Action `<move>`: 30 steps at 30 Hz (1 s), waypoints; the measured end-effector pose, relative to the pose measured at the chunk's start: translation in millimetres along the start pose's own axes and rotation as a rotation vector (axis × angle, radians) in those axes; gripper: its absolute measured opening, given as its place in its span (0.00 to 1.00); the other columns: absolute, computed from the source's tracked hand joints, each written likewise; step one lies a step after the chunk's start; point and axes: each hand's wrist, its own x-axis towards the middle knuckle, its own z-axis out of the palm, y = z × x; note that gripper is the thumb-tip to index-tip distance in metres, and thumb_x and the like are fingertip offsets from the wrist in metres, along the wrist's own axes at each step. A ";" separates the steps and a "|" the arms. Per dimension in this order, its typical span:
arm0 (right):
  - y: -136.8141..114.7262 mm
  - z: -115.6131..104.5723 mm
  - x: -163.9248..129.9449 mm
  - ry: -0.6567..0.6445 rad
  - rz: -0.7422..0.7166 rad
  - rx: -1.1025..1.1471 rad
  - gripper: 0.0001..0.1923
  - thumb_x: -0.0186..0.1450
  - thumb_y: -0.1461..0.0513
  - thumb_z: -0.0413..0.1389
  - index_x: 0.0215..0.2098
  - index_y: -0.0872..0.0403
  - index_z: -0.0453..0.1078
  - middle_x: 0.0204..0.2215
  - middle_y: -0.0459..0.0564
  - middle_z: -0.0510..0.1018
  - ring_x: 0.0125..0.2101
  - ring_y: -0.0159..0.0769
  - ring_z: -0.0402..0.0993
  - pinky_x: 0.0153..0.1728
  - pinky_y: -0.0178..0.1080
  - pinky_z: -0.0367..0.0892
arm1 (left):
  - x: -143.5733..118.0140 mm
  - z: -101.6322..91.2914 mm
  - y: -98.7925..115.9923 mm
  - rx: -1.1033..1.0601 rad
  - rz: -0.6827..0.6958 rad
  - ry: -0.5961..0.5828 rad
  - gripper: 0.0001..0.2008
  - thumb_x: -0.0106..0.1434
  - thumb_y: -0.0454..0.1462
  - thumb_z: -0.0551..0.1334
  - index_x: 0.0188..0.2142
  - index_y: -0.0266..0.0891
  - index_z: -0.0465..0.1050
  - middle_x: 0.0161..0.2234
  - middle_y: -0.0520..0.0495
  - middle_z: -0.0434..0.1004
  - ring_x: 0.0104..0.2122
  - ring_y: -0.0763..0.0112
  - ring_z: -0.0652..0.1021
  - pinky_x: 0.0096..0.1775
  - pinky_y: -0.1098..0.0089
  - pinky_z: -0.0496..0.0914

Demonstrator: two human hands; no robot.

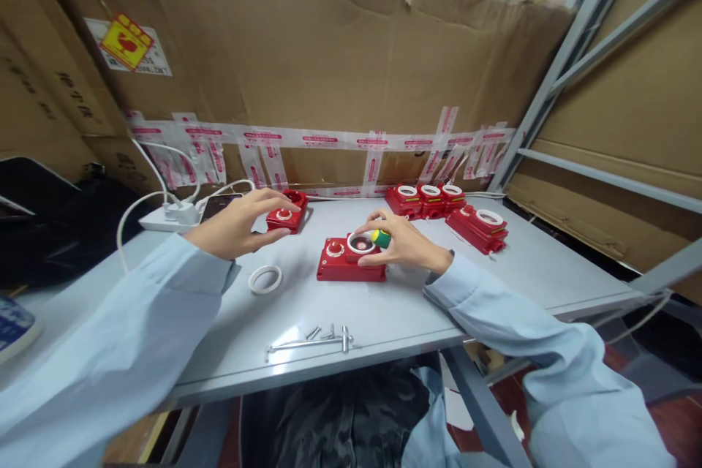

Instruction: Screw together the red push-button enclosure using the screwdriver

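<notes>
A red switch box [343, 262] lies mid-table with a small red knob on its left and a white-ringed hole on its right. My right hand [403, 243] rests on its right end and pinches a small green and yellow button [382, 238] at the hole's edge. My left hand [237, 224] hovers with fingers spread, fingertips at a second red box [287, 215] further back. A loose white ring [265, 279] lies on the table below my left hand.
Several more red boxes [445, 208] with white rings sit at the back right. Screws and a T-handle tool [315, 338] lie near the table's front edge. A white power strip [170, 216], cables and a phone are at back left. Cardboard walls [329, 66] surround the grey table [526, 270].
</notes>
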 end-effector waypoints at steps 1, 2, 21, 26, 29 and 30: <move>1.1 0.3 1.2 -0.018 -0.017 0.019 0.26 0.52 0.51 0.64 0.48 0.50 0.73 0.47 0.53 0.71 0.42 0.38 0.72 0.45 0.39 0.64 | -4.6 1.3 -3.5 -0.008 -0.018 0.007 0.21 0.63 0.50 0.54 0.49 0.40 0.70 0.48 0.40 0.71 0.48 0.58 0.71 0.51 0.59 0.66; 2.0 0.2 1.6 -0.036 -0.033 0.045 0.25 0.53 0.53 0.64 0.48 0.51 0.73 0.47 0.52 0.72 0.43 0.38 0.72 0.47 0.39 0.64 | -8.7 3.4 -6.2 -0.015 -0.032 0.012 0.21 0.63 0.50 0.54 0.48 0.40 0.70 0.49 0.41 0.71 0.49 0.58 0.71 0.52 0.59 0.66; 47.6 -52.4 -88.3 0.130 0.567 -0.385 0.24 0.56 0.50 0.58 0.49 0.50 0.69 0.42 0.52 0.79 0.43 0.46 0.75 0.41 0.41 0.66 | -26.2 19.4 -16.6 0.004 -0.126 -0.066 0.16 0.65 0.45 0.54 0.48 0.40 0.68 0.48 0.42 0.69 0.48 0.61 0.70 0.52 0.62 0.63; 61.8 -58.6 -91.9 0.170 0.794 -0.588 0.27 0.57 0.48 0.55 0.51 0.52 0.67 0.43 0.57 0.78 0.43 0.51 0.74 0.35 0.42 0.64 | -26.5 21.3 -17.1 0.006 -0.138 -0.084 0.16 0.65 0.45 0.53 0.48 0.41 0.68 0.48 0.43 0.70 0.48 0.61 0.70 0.52 0.63 0.63; 66.1 -58.7 -88.2 0.177 0.861 -0.633 0.28 0.58 0.48 0.53 0.51 0.54 0.66 0.44 0.59 0.77 0.43 0.52 0.74 0.34 0.42 0.62 | -26.9 22.6 -17.3 -0.001 -0.140 -0.086 0.17 0.64 0.46 0.54 0.48 0.41 0.68 0.48 0.43 0.70 0.47 0.61 0.71 0.51 0.63 0.64; 67.3 -58.4 -86.8 0.181 0.874 -0.647 0.28 0.58 0.47 0.52 0.52 0.54 0.66 0.44 0.59 0.77 0.43 0.53 0.73 0.33 0.42 0.61 | -27.0 22.9 -17.2 -0.004 -0.143 -0.086 0.18 0.64 0.46 0.54 0.48 0.41 0.68 0.48 0.43 0.70 0.47 0.61 0.71 0.51 0.63 0.64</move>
